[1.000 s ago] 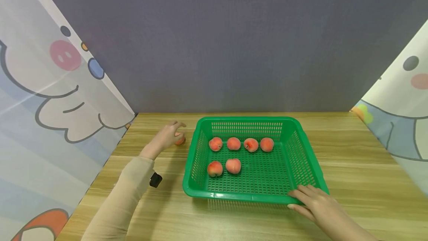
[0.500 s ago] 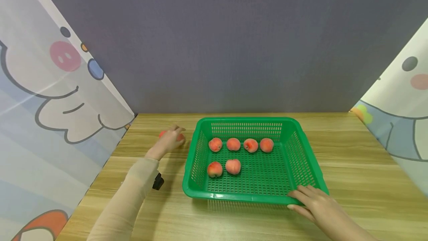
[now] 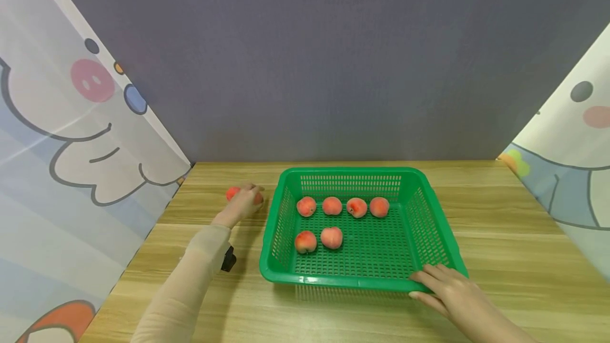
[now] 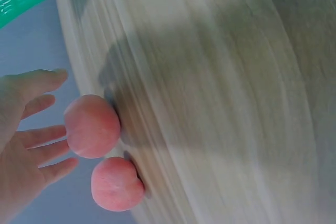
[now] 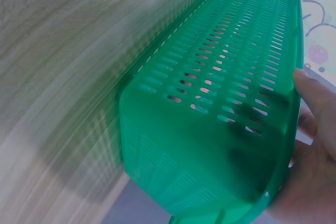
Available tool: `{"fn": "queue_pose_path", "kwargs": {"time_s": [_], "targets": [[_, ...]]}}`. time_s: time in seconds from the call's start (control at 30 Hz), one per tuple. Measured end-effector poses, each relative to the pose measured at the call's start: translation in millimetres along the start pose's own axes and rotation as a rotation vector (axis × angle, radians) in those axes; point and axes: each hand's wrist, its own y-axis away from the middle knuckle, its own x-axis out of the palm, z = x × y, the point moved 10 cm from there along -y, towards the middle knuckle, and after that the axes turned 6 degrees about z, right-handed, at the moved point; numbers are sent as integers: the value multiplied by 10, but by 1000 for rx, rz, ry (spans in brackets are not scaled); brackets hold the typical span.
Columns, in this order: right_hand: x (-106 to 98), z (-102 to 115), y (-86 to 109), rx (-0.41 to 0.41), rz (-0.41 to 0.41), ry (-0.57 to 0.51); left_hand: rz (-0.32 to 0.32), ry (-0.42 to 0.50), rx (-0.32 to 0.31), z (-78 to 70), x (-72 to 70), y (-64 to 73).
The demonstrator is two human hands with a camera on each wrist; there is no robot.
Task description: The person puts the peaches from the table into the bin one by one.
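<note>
Two peaches lie on the table left of the basket: a redder peach (image 3: pixel 232 193) and, to its right, a second peach (image 3: pixel 259 198) partly hidden by my left hand (image 3: pixel 243 204). In the left wrist view, the thumb and fingers of that hand are spread beside the nearer peach (image 4: pixel 92 127), and the other peach (image 4: pixel 117 184) sits close by. My right hand (image 3: pixel 450 290) grips the near right corner of the green plastic basket (image 3: pixel 357 281). The right wrist view has the thumb on the outside of the rim and the fingers going over it.
Inside the basket, several peaches form a back row, including one peach (image 3: pixel 306 206), with two more in front at the left, one being a peach (image 3: pixel 331 237). A grey wall (image 3: pixel 343 68) stands behind the wooden table (image 3: pixel 505 226). Printed curtains hang at both sides.
My left hand has shifted slightly right and toward me over the peaches, uncovering the redder one at its left. My right hand and the basket have stayed in place.
</note>
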Motion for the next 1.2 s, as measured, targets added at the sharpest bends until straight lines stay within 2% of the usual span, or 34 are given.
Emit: {"fn": "queue_pose_path", "kwargs": {"time_s": [0.3,0.5,0.73,0.97,1.2], "targets": [[-24,22,-14,0,-9,1,36,-41,-30,30,48,-13],[-7,11,-2,5,-2,6,17,-103,-5,31,51,-30],[15,5,7,-3,-1,3,-13,-84,-9,103,69,-50],[25,13,-1,-16,4,-2,-49,-108,10,91,40,-49],[34,9,-2,-13,10,8,-14,-97,1,90,42,-65]]}}
